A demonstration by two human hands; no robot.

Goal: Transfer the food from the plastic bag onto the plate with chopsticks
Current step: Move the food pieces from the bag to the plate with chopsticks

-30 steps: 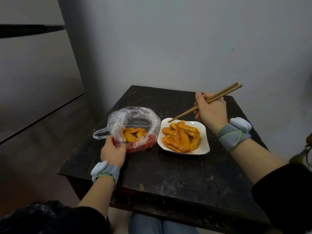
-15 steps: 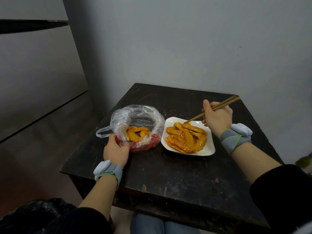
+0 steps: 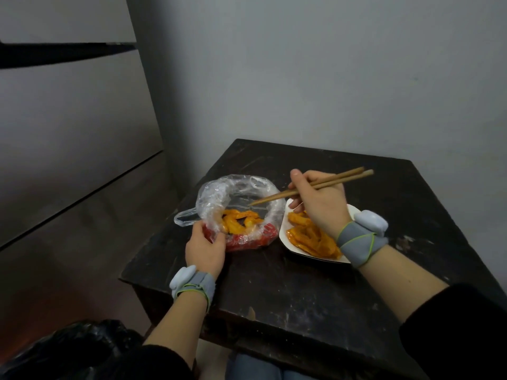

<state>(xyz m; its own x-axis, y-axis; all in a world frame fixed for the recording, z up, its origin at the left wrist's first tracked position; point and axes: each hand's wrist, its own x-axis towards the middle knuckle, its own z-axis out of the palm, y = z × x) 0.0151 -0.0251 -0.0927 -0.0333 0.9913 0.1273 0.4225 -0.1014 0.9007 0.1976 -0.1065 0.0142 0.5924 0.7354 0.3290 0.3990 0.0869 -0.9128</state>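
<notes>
A clear plastic bag [image 3: 216, 197] with its rim rolled down sits on the dark table [image 3: 301, 283], holding several orange food strips [image 3: 238, 222] over red sauce. My left hand [image 3: 204, 248] pinches the bag's near edge. My right hand [image 3: 319, 200] grips a pair of wooden chopsticks [image 3: 307, 187]. Their tips hover just above the bag's opening, with nothing between them. To the right, a white plate [image 3: 286, 241] carries several orange strips [image 3: 312, 238] and is partly hidden under my right wrist.
The small table stands against a grey wall [image 3: 329, 78], its left and near edges close to the bag and my arms. A black bag [image 3: 68, 349] lies low at the left beside my knee. Both wrists wear grey bands.
My right hand swung the chopsticks left, from over the plate to above the bag's opening. The left hand stayed on the bag. The camera view shifted.
</notes>
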